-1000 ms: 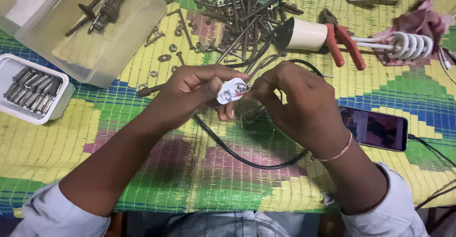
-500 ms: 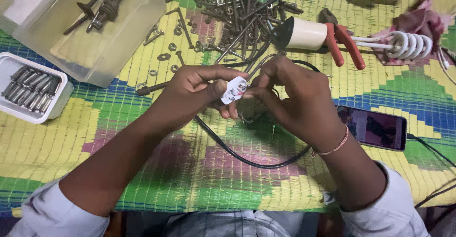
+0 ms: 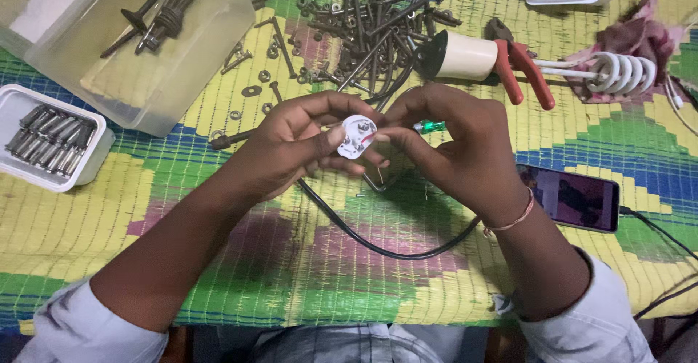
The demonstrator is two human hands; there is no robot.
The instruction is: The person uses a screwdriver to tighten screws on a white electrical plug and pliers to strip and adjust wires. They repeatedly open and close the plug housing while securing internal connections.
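Note:
My left hand (image 3: 302,143) pinches a small white round plug piece (image 3: 357,137) between thumb and fingers, above the middle of the table. My right hand (image 3: 454,148) meets it from the right, its fingertips on the plug's edge where thin wires show. A green-tipped tool (image 3: 429,126) lies along my right fingers. A black cable (image 3: 378,245) loops down from under both hands and back up below my right wrist.
A pile of rusty bolts and nuts (image 3: 363,21) lies behind the hands, beside red-handled pliers (image 3: 520,68) and a white coil heater (image 3: 618,72). A clear plastic tub (image 3: 131,43) and a white tray of metal pieces (image 3: 51,141) stand at the left. A phone (image 3: 574,199) lies at the right.
Both hands stay together over the plug piece. The right fingers have shifted slightly on it, and the green-tipped tool now shows by the right hand.

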